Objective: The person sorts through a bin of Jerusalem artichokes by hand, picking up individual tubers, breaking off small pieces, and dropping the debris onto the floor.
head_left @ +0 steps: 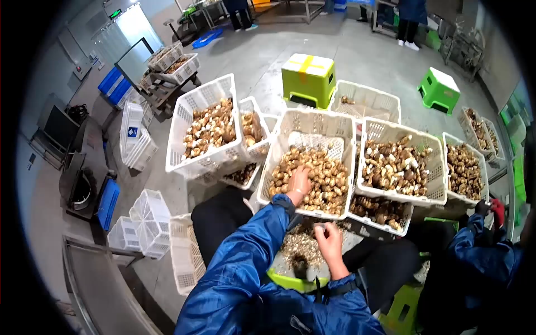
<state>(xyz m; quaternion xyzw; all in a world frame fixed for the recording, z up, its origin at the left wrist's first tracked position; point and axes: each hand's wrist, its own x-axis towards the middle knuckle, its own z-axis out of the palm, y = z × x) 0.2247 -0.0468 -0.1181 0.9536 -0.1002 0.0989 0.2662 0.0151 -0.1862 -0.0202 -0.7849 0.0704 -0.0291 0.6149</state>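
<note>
Head cam: our left hand [299, 182] is inside the centre basket [312, 120], fingers dug into the mushrooms [326, 178]; grip can't tell.
– And our right hand [329, 239]?
– Just below that basket, over the scrap tub [287, 280], fingers curled tight, on what unclear. We'd say approx midway: scraps piled, plenty left in basket.

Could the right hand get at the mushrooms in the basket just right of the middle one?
Probably yes: that basket is open on top and close by, and nothing stands between it and the right hand.
</note>
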